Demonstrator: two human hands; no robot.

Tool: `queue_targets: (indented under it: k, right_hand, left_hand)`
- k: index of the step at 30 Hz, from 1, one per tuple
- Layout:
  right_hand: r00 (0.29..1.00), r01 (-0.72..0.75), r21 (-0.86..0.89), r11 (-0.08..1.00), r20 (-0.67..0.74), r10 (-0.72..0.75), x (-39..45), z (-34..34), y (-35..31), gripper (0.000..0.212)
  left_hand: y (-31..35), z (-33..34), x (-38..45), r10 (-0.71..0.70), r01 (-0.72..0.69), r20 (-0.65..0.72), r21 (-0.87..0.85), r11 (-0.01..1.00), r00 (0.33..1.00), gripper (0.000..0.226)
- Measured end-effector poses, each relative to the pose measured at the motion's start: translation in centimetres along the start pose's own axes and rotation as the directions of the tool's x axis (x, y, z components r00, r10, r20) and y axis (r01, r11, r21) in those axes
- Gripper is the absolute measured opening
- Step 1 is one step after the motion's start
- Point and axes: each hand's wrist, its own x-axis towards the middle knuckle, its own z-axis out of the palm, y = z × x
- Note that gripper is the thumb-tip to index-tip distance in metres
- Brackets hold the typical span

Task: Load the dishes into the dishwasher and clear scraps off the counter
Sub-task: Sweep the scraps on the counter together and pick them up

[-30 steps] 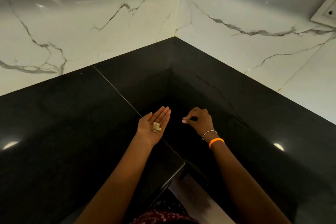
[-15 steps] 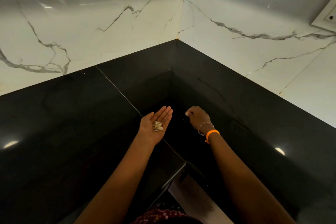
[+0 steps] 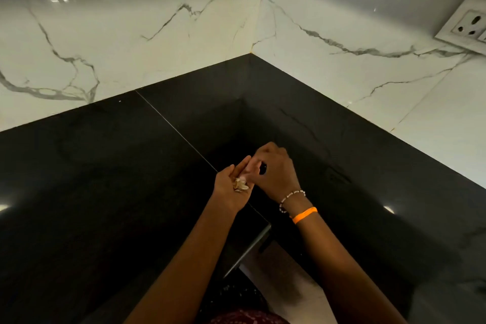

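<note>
Head view over a corner of the dark desk (image 3: 92, 192). Nearest the viewer, both forearms reach forward from the lower edge of the frame, above a strip of pale floor (image 3: 278, 271) in the gap between the two runs of the desk. The right wrist carries an orange band (image 3: 305, 216) and a bead bracelet (image 3: 290, 196).

The left hand (image 3: 231, 187) is turned palm up and lies relaxed, fingers nearly straight, cupping a small heap of pale scraps (image 3: 240, 185) in the hollow of the palm. It clenches nothing; the scraps simply rest on it.

The right hand (image 3: 273, 171) lies just beyond and to the right, back upward, fingers curled, with its fingertips brought together directly over the left palm and touching or nearly touching the heap. Whether a fragment is pinched between them cannot be told, since the tips are hidden by the hand itself.

The deciding relation: the collected scraps lie below the right fingertips and toward the viewer, so any release falls into the open palm. The left hand is the nearer of the two and serves as the tray. In judgement, this is the gathering step of clearing the desk; no dishes or dishwasher are in view.

Farther off, the desk meets white veined wall tiles (image 3: 157, 34) at the corner, with a wall socket (image 3: 468, 26) at upper right.
</note>
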Motion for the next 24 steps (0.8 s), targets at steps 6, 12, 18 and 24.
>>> queue_targets:
  k: [6, 12, 18, 24]
  right_hand:
    - [0.960, -0.277, 0.130, 0.952, 0.001, 0.279, 4.2, 0.5, 5.7, 0.036]
    - [0.924, -0.207, -0.384, 0.900, 0.225, 0.309, 3.0, 4.8, 8.5, 0.069]
    - [0.927, 0.119, -0.372, 0.921, 0.375, 0.031, 0.3, 4.6, 7.6, 0.070]
    - [0.860, 0.288, -0.343, 0.894, 0.503, -0.084, -5.5, 3.6, 5.7, 0.072]
  left_hand:
    - [1.5, -1.1, 0.1, -0.009, 0.013, 0.039, -0.094, 0.995, 0.999, 0.043]
    - [2.2, -2.7, -1.1, 0.019, -0.015, 0.025, -0.144, 0.989, 0.999, 0.043]
    - [0.9, -4.8, -2.3, 0.008, -0.008, -0.003, -0.167, 0.986, 1.000, 0.043]
    - [-1.4, -5.0, -4.4, 0.055, -0.056, -0.012, -0.136, 0.989, 0.998, 0.042]
